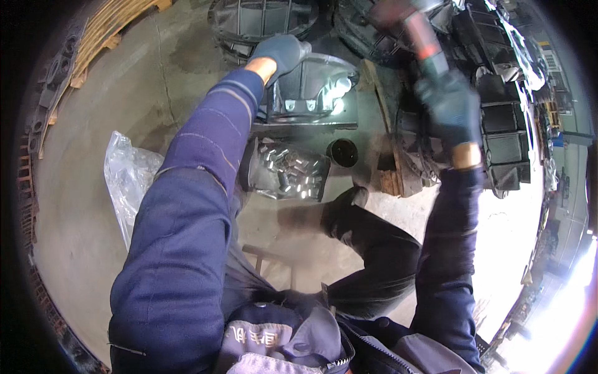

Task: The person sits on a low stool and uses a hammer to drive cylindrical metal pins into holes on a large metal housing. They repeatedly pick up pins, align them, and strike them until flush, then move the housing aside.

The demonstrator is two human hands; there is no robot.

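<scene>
My left hand (281,53), in a blue-grey glove, is closed at the upper left rim of a dark cast-metal housing (299,93). A small pale tip shows at its fingers, but what they hold is unclear. The housing rests on a dark flat plate (336,124), with bright light on its right side. Raised at the right, my gloved right hand (451,106) is wrapped round the handle of a red and black hammer (418,32). Motion blurs that hand and the hammer's head. Nearer me, an open bag (251,171) holds several short, shiny metal cylinders (293,165).
A round dark container (342,153) stands right of the bag. Large ribbed castings (265,17) line the far side, and more castings (503,118) are stacked at right near a wooden pallet (389,181). Clear plastic (128,171) lies at left; a slatted pallet (106,37) is far left.
</scene>
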